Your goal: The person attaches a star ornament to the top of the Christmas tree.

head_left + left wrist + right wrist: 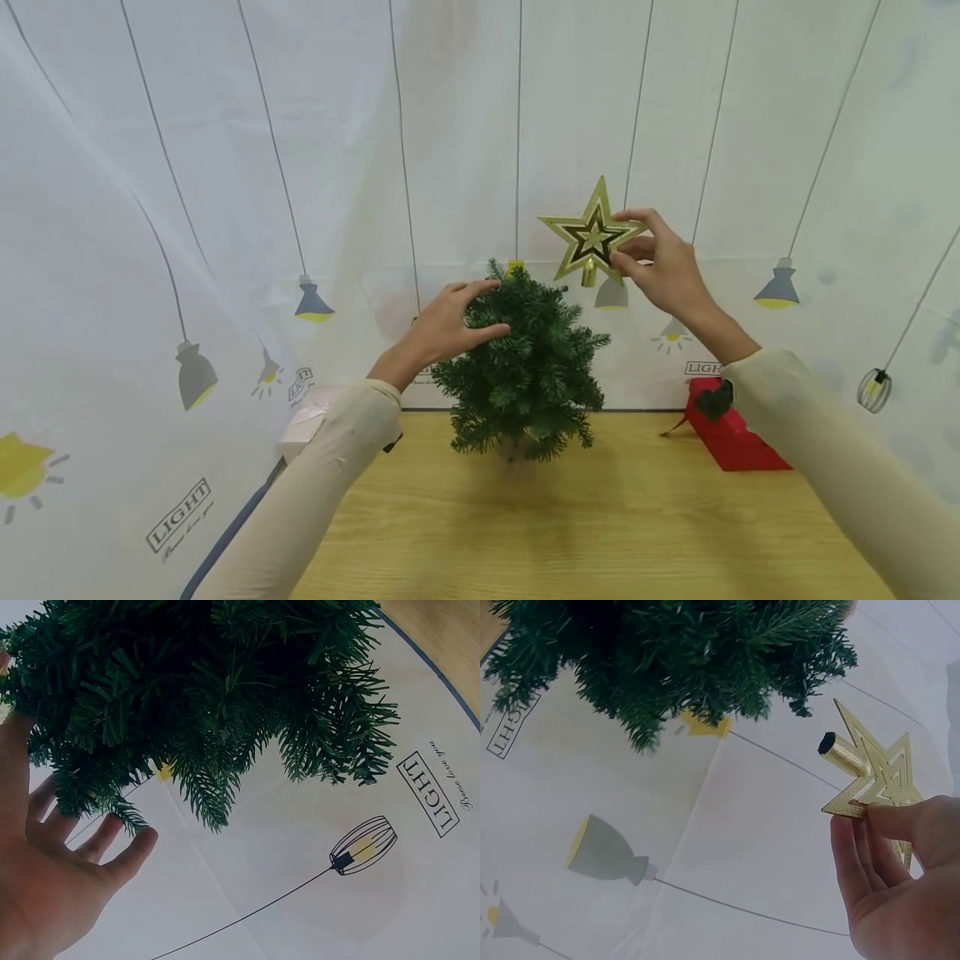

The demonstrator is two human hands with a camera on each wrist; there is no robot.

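A small green artificial tree [525, 367] stands on the wooden table [585, 525] in the head view. My left hand [446, 321] rests against the upper left side of the tree, fingers spread and fairly straight among the needles [150, 712]. My right hand [660, 267] holds a gold glitter star topper [592, 237] up and to the right of the treetop, pinching its right point. The right wrist view shows the star [877, 776] with its hollow socket tube pointing towards the tree [682, 652], thumb pressing one point.
A red box [731, 433] lies on the table at the right, partly behind my right sleeve. A pale pink object [303, 425] sits at the left behind my left sleeve. A white cloth backdrop [225, 167] printed with lamps surrounds the table.
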